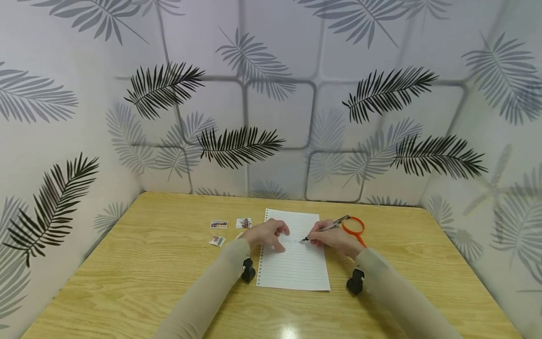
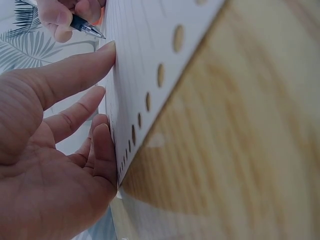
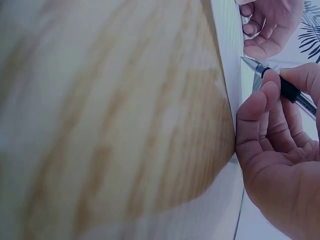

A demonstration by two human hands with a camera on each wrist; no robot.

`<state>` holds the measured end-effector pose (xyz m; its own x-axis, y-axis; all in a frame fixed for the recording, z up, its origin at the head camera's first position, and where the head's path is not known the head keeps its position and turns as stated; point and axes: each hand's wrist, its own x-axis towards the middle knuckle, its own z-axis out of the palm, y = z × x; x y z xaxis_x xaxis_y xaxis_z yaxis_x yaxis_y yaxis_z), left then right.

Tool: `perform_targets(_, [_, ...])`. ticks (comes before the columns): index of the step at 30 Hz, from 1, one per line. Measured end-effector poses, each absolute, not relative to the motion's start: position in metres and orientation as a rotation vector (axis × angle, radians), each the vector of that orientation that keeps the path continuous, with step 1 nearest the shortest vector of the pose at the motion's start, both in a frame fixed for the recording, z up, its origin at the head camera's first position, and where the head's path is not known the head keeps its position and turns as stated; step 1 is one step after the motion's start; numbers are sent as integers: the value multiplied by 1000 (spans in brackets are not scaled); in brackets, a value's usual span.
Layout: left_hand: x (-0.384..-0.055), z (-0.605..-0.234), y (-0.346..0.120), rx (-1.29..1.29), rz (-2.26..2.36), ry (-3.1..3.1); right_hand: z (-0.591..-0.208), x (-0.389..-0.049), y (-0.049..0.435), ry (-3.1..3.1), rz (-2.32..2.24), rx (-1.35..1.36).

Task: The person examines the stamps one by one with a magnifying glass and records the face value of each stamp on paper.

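Observation:
A lined sheet of paper with punched holes down its left edge lies on the wooden table. My right hand pinches a pen with a black grip, its tip at the paper beside a short line of handwriting. In the right wrist view the pen sits between thumb and fingers, the side of the hand against the sheet. My left hand rests on the paper's left part, fingers spread and loosely bent. The left wrist view shows its fingertips on the sheet near the holes.
Three small picture cards, a top left card, a top right card and a lower card, lie left of the paper. An orange-rimmed magnifying glass lies beyond my right hand. A leaf-patterned wall covering stands behind the table.

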<state>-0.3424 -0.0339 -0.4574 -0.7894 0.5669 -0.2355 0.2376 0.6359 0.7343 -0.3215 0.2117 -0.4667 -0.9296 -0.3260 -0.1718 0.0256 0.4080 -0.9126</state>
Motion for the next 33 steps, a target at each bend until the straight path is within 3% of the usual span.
perform_targets(33, [-344, -460, -33, 631, 1007, 2402, -470, -328, 213, 2264, -1642, -129])
